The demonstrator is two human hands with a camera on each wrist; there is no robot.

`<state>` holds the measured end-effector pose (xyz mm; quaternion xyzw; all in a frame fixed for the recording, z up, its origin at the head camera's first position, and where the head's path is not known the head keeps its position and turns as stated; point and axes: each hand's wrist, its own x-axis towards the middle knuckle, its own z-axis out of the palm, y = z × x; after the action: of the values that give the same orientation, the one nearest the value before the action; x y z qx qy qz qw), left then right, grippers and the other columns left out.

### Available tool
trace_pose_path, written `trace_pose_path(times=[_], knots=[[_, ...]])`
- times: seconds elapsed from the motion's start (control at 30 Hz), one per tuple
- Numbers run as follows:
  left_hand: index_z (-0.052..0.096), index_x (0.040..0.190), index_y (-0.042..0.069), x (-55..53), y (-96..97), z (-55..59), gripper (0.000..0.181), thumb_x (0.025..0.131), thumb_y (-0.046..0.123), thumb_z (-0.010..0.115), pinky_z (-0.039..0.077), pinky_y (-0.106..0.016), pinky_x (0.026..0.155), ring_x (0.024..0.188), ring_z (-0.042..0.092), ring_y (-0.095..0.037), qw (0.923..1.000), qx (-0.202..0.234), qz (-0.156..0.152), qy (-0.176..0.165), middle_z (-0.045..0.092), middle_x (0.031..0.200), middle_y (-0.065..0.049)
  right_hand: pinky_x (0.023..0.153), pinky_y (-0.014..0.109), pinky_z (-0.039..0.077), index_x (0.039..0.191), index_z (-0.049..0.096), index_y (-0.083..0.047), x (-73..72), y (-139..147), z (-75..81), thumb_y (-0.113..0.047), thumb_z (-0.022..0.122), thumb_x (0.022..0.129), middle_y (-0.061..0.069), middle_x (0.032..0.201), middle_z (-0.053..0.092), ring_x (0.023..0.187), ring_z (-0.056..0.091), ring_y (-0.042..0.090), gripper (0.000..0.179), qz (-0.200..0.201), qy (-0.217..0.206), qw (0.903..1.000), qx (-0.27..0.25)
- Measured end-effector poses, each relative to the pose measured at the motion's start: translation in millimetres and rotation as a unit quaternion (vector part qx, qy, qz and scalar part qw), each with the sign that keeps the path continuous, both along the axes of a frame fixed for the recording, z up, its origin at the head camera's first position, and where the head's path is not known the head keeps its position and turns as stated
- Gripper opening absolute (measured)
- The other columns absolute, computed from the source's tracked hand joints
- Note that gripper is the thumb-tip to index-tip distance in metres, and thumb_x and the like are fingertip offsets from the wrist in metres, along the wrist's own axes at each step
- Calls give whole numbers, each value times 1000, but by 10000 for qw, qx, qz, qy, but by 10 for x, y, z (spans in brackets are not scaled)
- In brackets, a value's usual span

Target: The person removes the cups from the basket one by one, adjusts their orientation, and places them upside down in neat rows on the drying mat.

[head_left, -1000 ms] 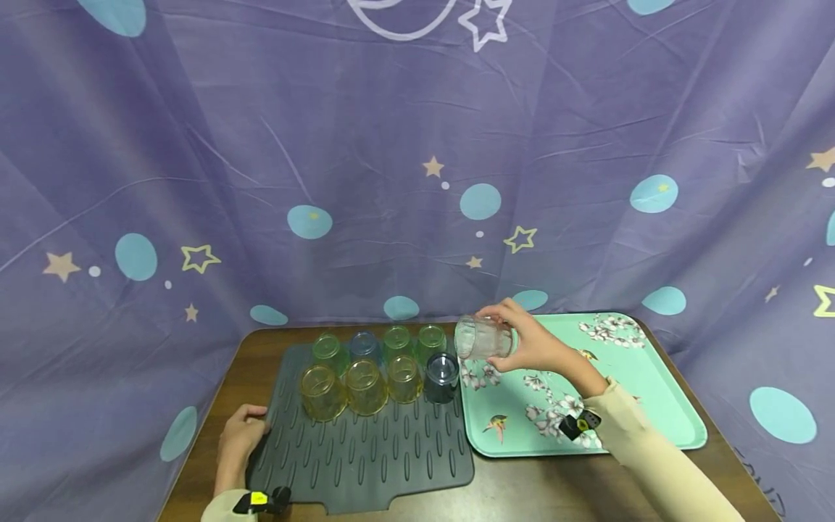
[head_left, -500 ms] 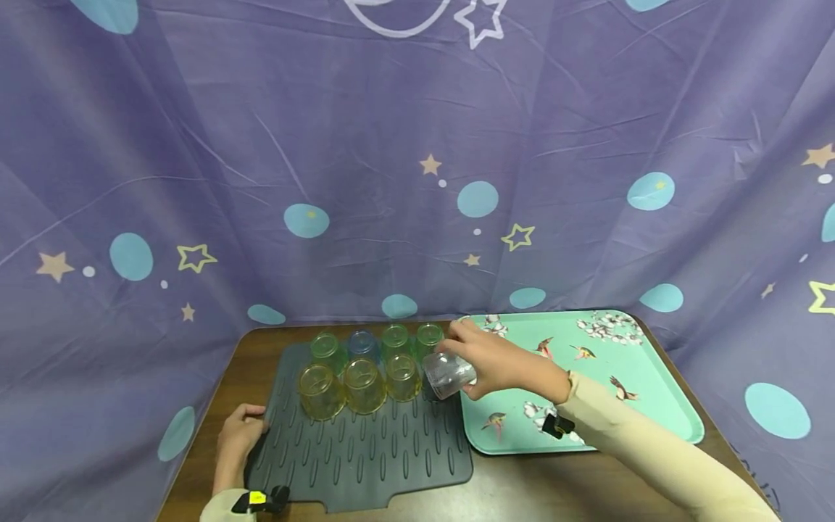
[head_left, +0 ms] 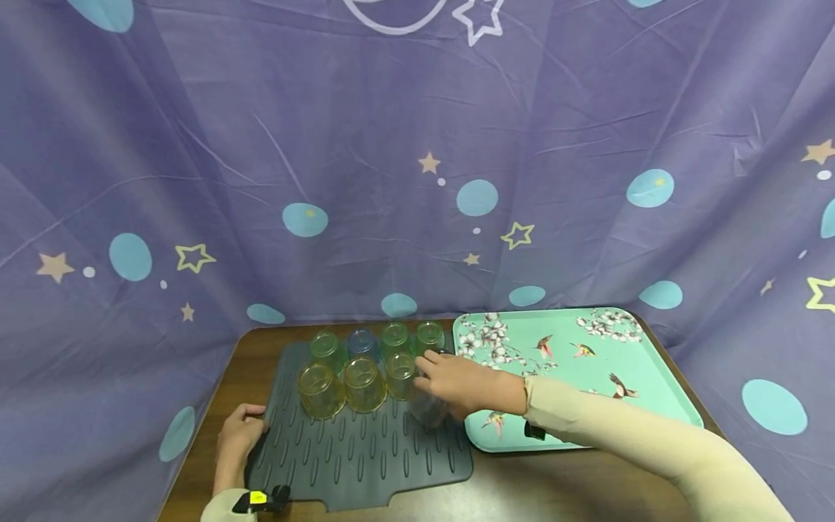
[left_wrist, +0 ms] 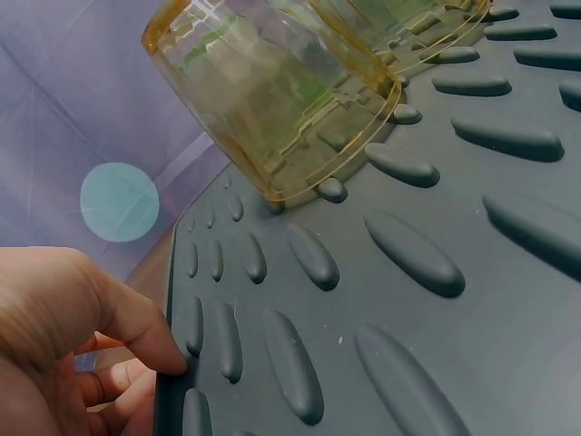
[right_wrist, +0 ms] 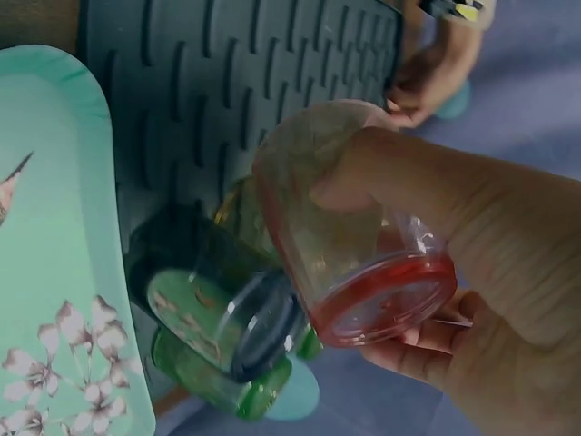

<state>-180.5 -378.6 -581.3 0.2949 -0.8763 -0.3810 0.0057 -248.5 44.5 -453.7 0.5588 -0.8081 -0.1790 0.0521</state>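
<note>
My right hand (head_left: 459, 383) grips a clear drinking glass (head_left: 427, 412) over the right part of the grey drying mat (head_left: 365, 471). In the right wrist view the glass (right_wrist: 313, 213) shows a pinkish-red tint at its base, with the thumb along its side and fingers around the other side. Its mouth is tilted toward the mat. A dark glass (right_wrist: 272, 313) stands close by, mostly hidden behind my hand in the head view. My left hand (head_left: 240, 438) pinches the mat's left edge, thumb tip (left_wrist: 171, 356) at the rim and other fingers curled below.
Upside-down glasses stand on the mat: yellow ones (head_left: 365, 388) in front, green ones (head_left: 394, 342) and a blue one (head_left: 362, 346) behind. A mint tray (head_left: 652, 384) with flowers and birds lies to the right. A purple curtain (head_left: 391, 181) hangs behind the wooden table (head_left: 522, 482).
My right hand has carried the clear glass left and toward me, from over the tray to over the mat, turning its mouth downward. The left hand has stayed at the mat's edge.
</note>
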Motion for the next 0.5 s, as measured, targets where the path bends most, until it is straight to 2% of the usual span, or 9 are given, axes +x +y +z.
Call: trace_pose_path(times=[0.17,0.23,0.37,0.5], knots=[[62,123,8,6,-4,-9,37,87,15,56,39,-62,86,121,50,-56,10000,-22,25,21,53,141,-30,81,24,49,122,61,-23,30,-134,-152,-38,87,76,2,125,51,101,44,14,55,120,430,9983,372],[62,123,7,5,-7,-10,37,87,15,56,37,-64,87,122,49,-57,10000,6,33,26,52,141,-30,81,23,49,120,62,-25,32,-183,-208,-40,88,74,0,124,52,102,45,13,55,168,613,9966,515],[61,125,7,2,-15,-12,39,87,15,59,35,-66,90,124,46,-58,10000,89,26,22,51,143,-30,85,21,50,125,61,-28,39,-263,-309,-50,88,73,-1,129,52,107,47,11,63,297,1100,9893,912],[61,125,8,-5,-7,-9,40,86,15,61,37,-65,90,125,47,-58,10000,77,33,31,52,143,-29,82,20,49,126,64,-32,77,-329,-396,-50,77,87,-4,126,53,105,47,9,45,528,1692,9788,1023]])
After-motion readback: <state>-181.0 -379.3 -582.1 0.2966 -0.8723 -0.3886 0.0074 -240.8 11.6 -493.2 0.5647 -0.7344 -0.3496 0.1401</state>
